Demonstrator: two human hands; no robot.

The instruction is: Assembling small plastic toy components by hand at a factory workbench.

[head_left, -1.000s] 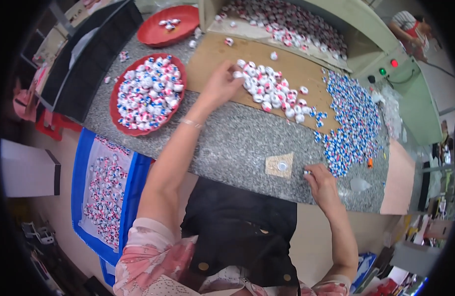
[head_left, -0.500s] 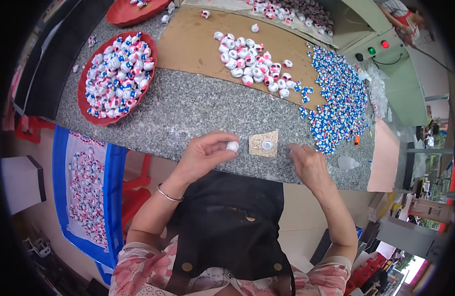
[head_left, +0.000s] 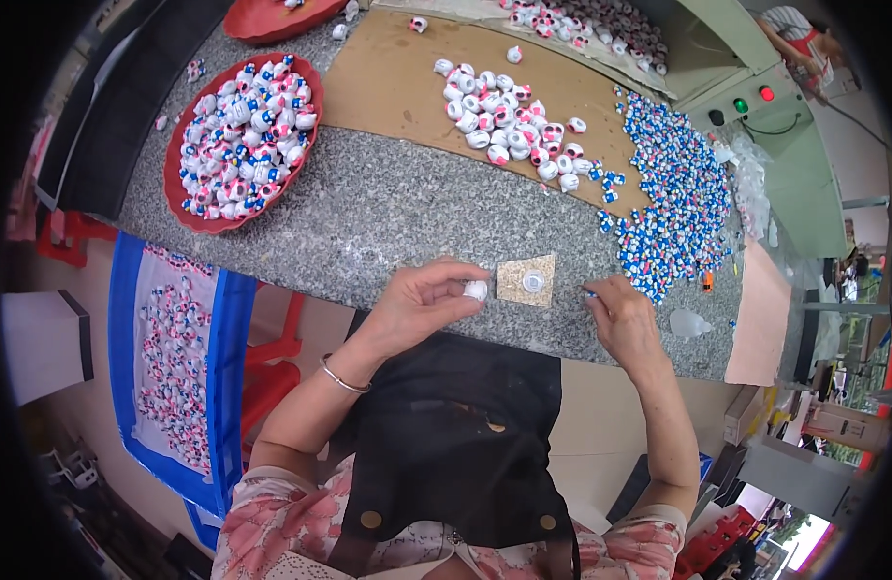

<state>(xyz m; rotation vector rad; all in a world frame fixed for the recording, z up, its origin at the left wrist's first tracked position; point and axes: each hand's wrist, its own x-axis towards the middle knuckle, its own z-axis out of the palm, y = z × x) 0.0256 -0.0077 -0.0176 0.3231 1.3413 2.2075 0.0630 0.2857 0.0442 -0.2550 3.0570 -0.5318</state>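
Note:
My left hand [head_left: 428, 302] pinches a small white toy head [head_left: 476, 290] between thumb and fingertips, just above the front of the granite worktop. Just right of it lies a tan speckled pad [head_left: 511, 279] with a small round, clear-and-white piece [head_left: 534, 281] on it. Beyond the pad, my right hand [head_left: 624, 317] is closed in a pinch, and something small and dark shows at its fingertips, too small to name. Behind that hand spreads a heap of small blue-and-white toy bodies [head_left: 673, 193]. A cluster of white-and-pink toy heads [head_left: 504, 116] rests on brown cardboard [head_left: 388, 72].
A red bowl [head_left: 177, 198] of assembled figures stands at the left, with another red bowl [head_left: 262, 31] behind. Below the worktop is a blue crate [head_left: 235, 367] of figures. A green machine [head_left: 794, 145] stands at the back right. Far right, another person [head_left: 804, 48] is partly visible.
The whole view has shifted slightly. My right hand has moved a little away from the pad, its fingers still pinched. My left hand keeps hold of the white toy head.

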